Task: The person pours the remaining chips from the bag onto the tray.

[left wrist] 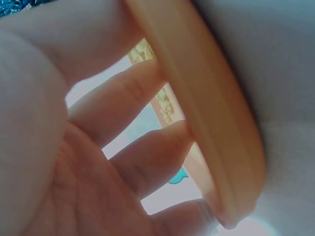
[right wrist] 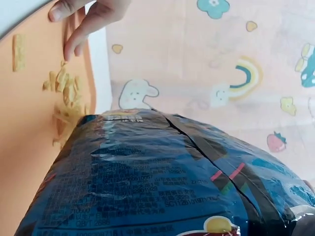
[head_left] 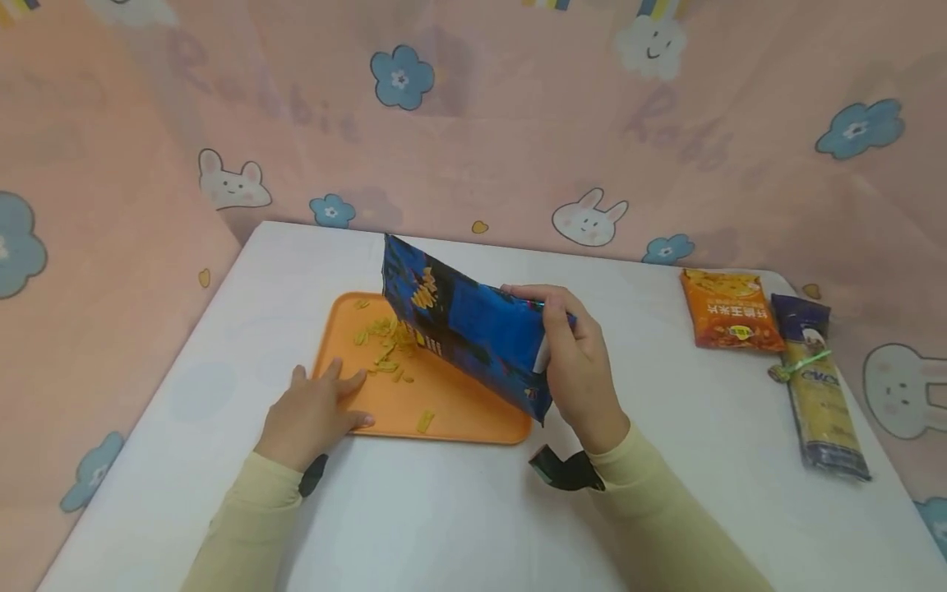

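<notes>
Head: glossy blue bag [head_left: 473, 325]

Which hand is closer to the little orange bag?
The right hand. It holds the blue bag, left of the orange bag; the left hand is farther off, touching the tray.

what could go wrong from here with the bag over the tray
The bag tilts over the tray in the right hand, so anything left inside might rush out and jump the low rim. The chips lie mostly toward the tray's left part, so more could spill past that side. The left hand touches only one corner, so a bump might shift the tray.
</notes>
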`<action>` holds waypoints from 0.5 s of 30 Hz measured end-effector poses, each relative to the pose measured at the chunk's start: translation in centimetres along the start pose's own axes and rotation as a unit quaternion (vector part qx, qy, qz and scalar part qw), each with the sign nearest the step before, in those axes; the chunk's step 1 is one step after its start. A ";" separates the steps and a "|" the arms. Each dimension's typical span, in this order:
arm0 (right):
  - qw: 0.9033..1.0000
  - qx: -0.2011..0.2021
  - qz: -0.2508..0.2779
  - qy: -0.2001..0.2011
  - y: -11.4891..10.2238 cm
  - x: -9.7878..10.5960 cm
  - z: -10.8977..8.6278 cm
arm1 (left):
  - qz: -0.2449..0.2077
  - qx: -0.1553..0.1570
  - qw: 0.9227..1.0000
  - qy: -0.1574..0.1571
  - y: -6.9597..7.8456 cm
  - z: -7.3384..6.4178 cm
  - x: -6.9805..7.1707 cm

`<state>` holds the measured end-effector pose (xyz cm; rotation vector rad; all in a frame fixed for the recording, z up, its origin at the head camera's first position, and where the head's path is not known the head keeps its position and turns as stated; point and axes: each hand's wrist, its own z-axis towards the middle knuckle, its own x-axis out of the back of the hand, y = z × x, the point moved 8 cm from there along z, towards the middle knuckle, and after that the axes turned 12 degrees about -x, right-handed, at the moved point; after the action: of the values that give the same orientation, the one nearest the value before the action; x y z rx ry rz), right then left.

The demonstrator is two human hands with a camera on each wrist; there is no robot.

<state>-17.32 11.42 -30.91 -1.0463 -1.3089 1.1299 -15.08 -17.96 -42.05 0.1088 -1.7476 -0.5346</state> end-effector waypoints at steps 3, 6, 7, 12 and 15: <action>1.000 0.002 0.001 -0.004 0.2 0.0 0.2 | -0.001 0.000 1.000 0.003 0.1 0.1 0.1; 1.000 -0.001 0.006 -0.011 0.3 -0.1 0.2 | 0.001 0.001 1.000 0.003 0.1 0.2 0.1; 1.000 -0.002 0.005 -0.012 0.3 -0.1 0.2 | 0.002 0.000 1.000 0.002 0.1 0.2 0.1; 1.000 -0.001 -0.013 -0.012 -1.4 0.4 -0.5 | 0.004 0.000 1.000 0.001 0.1 0.3 0.1; 1.000 0.024 0.011 0.012 -3.3 1.5 -1.3 | 0.004 -0.002 1.000 0.003 0.1 0.2 0.1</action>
<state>-16.00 12.43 -27.46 -1.0379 -1.2484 1.1564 -15.27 -17.84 -41.90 0.0996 -1.7402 -0.5315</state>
